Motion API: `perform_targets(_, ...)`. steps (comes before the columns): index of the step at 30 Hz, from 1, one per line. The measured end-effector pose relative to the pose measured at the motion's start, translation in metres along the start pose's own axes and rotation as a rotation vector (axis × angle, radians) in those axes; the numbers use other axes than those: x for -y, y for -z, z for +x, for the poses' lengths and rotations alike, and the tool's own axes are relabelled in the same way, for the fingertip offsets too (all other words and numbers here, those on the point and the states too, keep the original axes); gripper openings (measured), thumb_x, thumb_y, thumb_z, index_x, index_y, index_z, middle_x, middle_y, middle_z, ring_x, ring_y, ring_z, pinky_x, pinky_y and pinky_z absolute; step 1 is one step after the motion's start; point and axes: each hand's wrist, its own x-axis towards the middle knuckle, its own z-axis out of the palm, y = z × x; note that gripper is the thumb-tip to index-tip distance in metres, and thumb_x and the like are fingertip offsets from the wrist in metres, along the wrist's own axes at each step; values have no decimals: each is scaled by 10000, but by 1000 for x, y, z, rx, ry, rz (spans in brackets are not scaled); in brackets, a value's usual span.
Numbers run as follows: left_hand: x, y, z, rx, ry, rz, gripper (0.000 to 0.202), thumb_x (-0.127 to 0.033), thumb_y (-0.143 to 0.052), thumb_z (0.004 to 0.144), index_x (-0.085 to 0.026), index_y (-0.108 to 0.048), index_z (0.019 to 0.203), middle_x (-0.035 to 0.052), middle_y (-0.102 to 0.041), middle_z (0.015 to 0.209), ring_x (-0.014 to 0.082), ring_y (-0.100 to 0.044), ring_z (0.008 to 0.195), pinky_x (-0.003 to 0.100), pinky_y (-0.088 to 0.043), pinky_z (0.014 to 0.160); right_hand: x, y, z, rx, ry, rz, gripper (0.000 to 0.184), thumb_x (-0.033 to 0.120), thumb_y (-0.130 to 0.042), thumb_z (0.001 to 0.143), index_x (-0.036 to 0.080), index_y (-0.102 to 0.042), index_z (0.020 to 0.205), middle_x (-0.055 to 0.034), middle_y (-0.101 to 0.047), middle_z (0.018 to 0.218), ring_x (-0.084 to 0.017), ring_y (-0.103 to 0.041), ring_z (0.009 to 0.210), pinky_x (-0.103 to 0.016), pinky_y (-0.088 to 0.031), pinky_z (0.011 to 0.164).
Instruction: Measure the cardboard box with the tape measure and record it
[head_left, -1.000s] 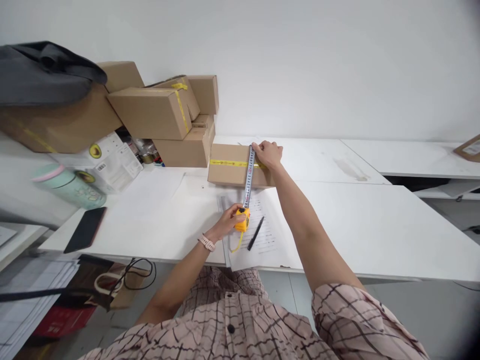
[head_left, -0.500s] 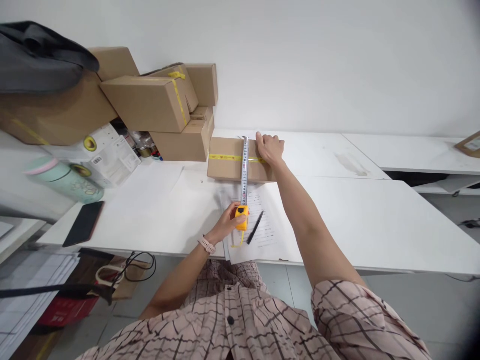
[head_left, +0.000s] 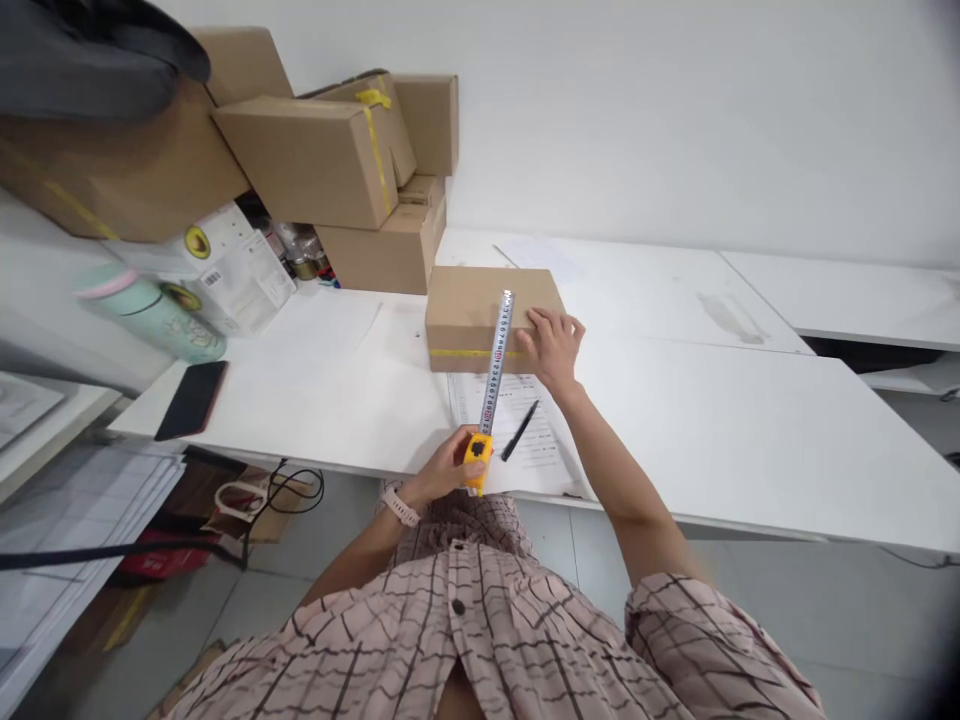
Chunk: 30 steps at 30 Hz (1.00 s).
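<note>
My left hand is closed round a yellow tape measure near the table's front edge. Its blade runs away from me and its tip lies over a small cardboard box with a yellow tape stripe. My right hand rests on the box's near right corner, fingers spread against it, beside the blade. A printed sheet lies under the blade, with a black pen on it.
Larger cardboard boxes are stacked at the back left, with a dark bag on top. A mint-green bottle, white cartons and a black phone lie to the left. The white table stretches right. Cables hang below the left edge.
My right hand slid from the box's far top edge to its near right corner. The tape's tip has drawn back from the far edge. The view shifted, with the box lower and nearer.
</note>
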Motion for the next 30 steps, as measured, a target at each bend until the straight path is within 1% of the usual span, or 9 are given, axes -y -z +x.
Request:
perform_targets(3,1,-1,1,28,-24,81,549,-478,-767,779,-193,-540,1190,56,-599,1041,172,-569,869,269,-461,728,6,15,1,-63,-122,246,707,624,-98,994,268,-661,1230,-90,-665,1276,-293,-523,1278,-528,-329,1112)
perform_targets(5,1,-1,0,40,-28,129,548,-473,-751,796,-199,-537,1219,52,-597,1033,171,-567,860,271,-464,723,12,29,10,-55,-172,453,758,697,-94,968,272,-639,1278,-90,-689,1217,-278,-601,1174,-491,-451,1006)
perform_targets(11,0,2,-1,99,12,277,653,-450,-781,779,-235,-512,1335,53,-602,1082,194,-585,899,320,-482,788,21,56,24,-41,-167,704,542,718,-523,871,237,-708,1040,-70,-715,949,-210,-671,867,-378,-556,761)
perform_targets(17,4,-1,-5,33,7,76,933,-401,-831,743,-258,-300,1496,75,-580,1133,230,-599,1016,382,-498,888,30,25,-44,-135,-316,766,396,616,-640,825,221,-664,815,-21,-660,735,-190,-638,723,-342,-532,675)
perform_targets(20,8,-4,-4,-2,-13,67,989,-379,-847,733,-252,-245,1508,80,-575,1139,232,-598,1021,399,-490,912,42,-3,-95,13,-398,779,403,619,-622,824,219,-669,849,-6,-655,689,-181,-613,645,-333,-510,639)
perform_targets(22,10,-4,-4,-6,-23,68,982,-381,-842,743,-252,-238,1506,73,-571,1122,225,-598,1001,406,-491,912,45,-16,-121,142,-356,751,422,621,-611,829,206,-680,861,-31,-698,760,-197,-648,731,-331,-512,691)
perform_targets(24,11,-4,-6,-17,-21,63,948,-402,-832,749,-247,-261,1490,65,-568,1096,219,-600,976,401,-503,885,44,-20,-138,150,-322,630,446,611,-532,886,193,-688,903,-64,-726,884,-207,-660,837,-329,-502,756)
perform_targets(27,10,-1,-6,-35,-3,74,884,-443,-805,763,-232,-303,1459,76,-580,1097,222,-613,968,384,-527,836,33,-14,-147,126,-387,234,469,569,-403,965,187,-674,997,-78,-715,911,-220,-645,878,-334,-462,784)
perform_targets(30,-2,8,6,-79,-23,255,825,-457,-786,771,-221,-352,1431,104,-602,1155,220,-630,950,375,-543,806,25,-5,-147,297,-454,-109,457,562,-426,971,194,-609,1171,-82,-716,902,-253,-655,890,-340,-434,768)
